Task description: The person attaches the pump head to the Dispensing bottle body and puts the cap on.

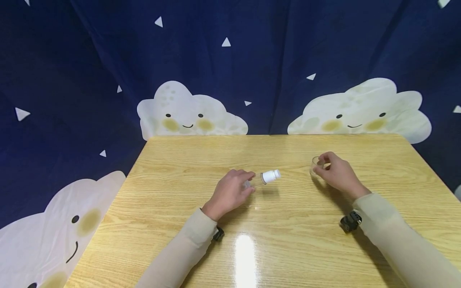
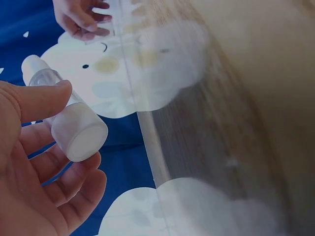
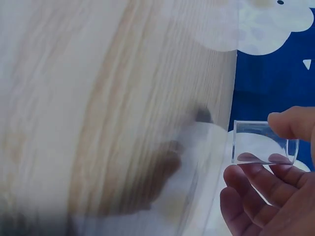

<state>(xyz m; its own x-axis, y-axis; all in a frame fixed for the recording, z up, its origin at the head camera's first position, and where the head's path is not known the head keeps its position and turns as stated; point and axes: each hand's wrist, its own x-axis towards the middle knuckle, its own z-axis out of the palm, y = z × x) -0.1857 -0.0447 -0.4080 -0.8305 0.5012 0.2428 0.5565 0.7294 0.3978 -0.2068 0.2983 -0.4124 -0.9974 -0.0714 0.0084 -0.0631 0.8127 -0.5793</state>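
My left hand [image 1: 230, 193] grips a small clear bottle [image 1: 269, 176] with a white pump top, tilted so that the top points right. In the left wrist view, the thumb presses on one side of the bottle [image 2: 80, 132] and the fingers curl under it. Off to the right, my right hand [image 1: 338, 173] pinches a clear, see-through cap [image 1: 315, 161] between thumb and fingers. Seen from the right wrist, this cap [image 3: 256, 140] is a hollow cylinder lying sideways, its rim away from the palm. Bottle and cap are apart, both over the table.
Both hands are above a light wood table [image 1: 173, 236] with a glossy surface. Behind it hangs a dark blue curtain [image 1: 266, 60] printed with white clouds and triangles. A black wrist camera [image 1: 350, 222] sits under the right sleeve.
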